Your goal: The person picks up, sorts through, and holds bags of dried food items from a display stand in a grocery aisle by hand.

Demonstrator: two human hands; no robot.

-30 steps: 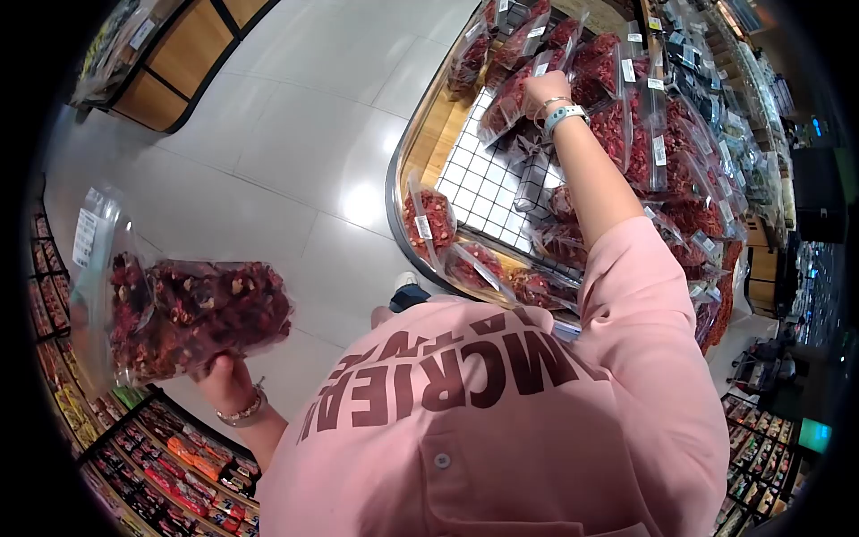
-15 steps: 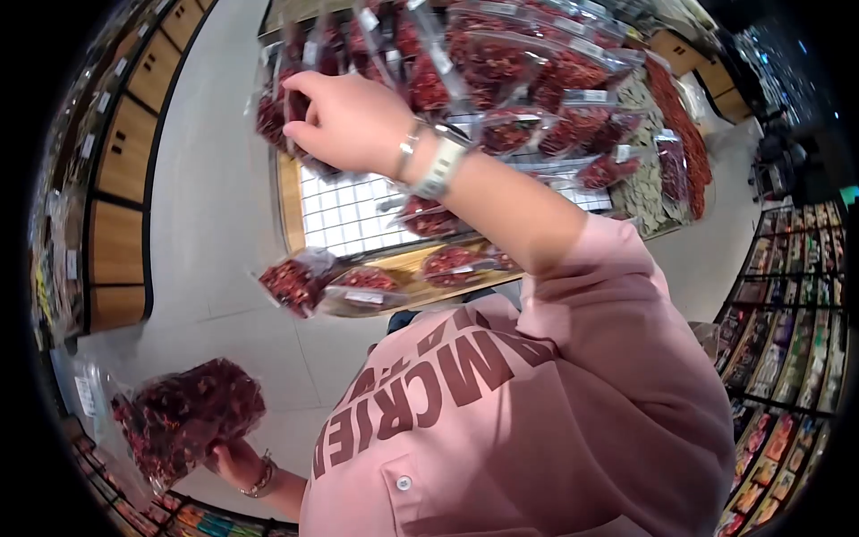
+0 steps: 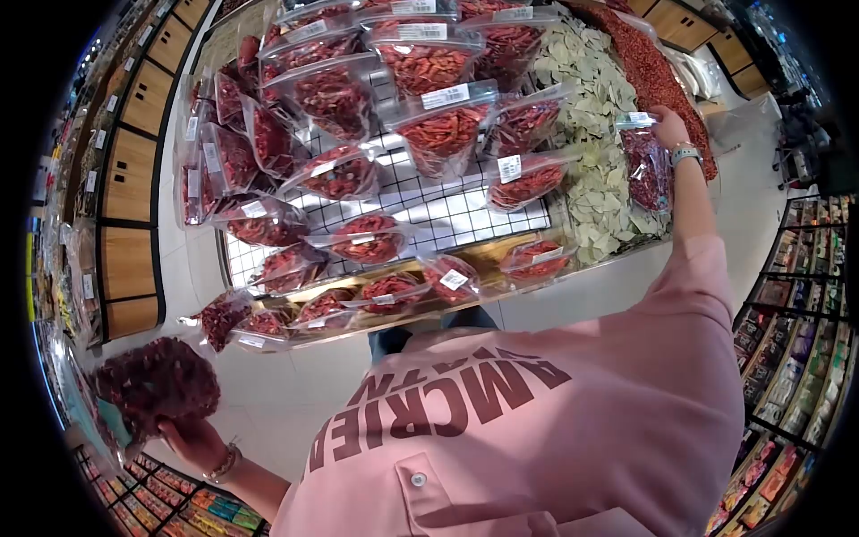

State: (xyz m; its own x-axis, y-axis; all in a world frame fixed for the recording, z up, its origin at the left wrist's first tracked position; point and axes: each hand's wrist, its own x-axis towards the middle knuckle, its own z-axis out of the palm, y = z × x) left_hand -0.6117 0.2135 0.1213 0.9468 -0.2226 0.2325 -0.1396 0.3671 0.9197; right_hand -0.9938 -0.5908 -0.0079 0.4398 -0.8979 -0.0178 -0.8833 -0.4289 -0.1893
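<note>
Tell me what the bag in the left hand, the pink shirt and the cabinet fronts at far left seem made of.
Bag in the left hand: clear, glossy plastic; dark red contents show through.
Pink shirt: soft, matte fabric, perhaps cotton; it creases without shine.
Cabinet fronts: smooth, brown wood or wood-look laminate; the warm tone fits either.

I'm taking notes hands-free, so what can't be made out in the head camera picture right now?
All in the head view:
Left hand: some fingers hidden by its dark red bag.
Right hand: too small to tell whether it pinches or only touches the upright bag.
Label on that upright bag: print too small to read.
Topmost bags: cut off by the upper edge.
Legs: mostly hidden by the pink shirt.
</note>
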